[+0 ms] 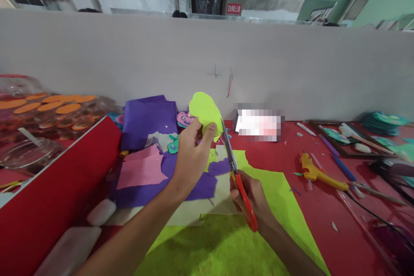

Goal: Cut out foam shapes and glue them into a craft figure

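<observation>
Left hand [190,151] pinched the lime felt cutout [204,112] by its lower edge, thumb and fingers clamped, holding it raised above the purple scraps [147,120]. Right hand [252,194] gripped the red-handled scissors [237,177], fingers closed through the loops; the blades met the cutout's right edge, just beside the left thumb.

Lime-green felt cutout [203,111] held upright, red-handled scissors [235,174] at its edge

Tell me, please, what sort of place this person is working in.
Likely a craft workstation: the left hand holds a lime cutout, the right hand red-handled scissors, with a yellow glue gun and purple sheets on the red table.
</observation>
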Demonstrator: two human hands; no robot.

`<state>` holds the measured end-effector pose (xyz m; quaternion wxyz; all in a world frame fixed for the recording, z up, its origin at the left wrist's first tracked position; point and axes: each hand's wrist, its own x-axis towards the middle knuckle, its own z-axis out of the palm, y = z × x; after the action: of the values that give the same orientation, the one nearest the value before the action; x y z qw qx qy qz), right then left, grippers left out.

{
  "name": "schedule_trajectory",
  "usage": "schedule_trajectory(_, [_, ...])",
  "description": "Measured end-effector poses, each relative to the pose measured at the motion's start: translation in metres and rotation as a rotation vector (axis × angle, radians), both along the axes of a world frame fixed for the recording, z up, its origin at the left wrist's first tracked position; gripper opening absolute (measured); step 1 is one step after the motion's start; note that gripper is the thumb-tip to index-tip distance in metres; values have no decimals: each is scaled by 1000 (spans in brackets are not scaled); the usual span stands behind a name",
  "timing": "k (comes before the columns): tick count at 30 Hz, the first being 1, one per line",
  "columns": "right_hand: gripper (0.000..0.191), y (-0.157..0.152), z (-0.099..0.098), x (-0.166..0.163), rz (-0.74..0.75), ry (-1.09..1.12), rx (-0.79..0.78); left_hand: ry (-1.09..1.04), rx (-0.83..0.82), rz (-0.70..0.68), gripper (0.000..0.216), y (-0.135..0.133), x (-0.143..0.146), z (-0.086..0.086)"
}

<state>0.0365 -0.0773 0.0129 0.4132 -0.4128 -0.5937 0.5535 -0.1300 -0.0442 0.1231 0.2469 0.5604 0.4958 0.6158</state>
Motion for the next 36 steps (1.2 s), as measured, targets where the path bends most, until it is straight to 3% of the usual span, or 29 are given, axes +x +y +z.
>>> schedule_trajectory(10, [61,-7,4,-10,84,192,-85,138,-33,-5,30,-7,2,6])
schedule_trajectory(15, [65,-11,-4,-9,-2,185,-56,166,-35,-52,29,-7,3,6])
schedule_trajectory(26, [60,-4,-7,-8,77,219,76,321,-8,-61,36,-8,7,2])
schedule_trajectory(36, [63,-4,-2,-3,59,161,59,287,-23,-79,35,-6,9,2])
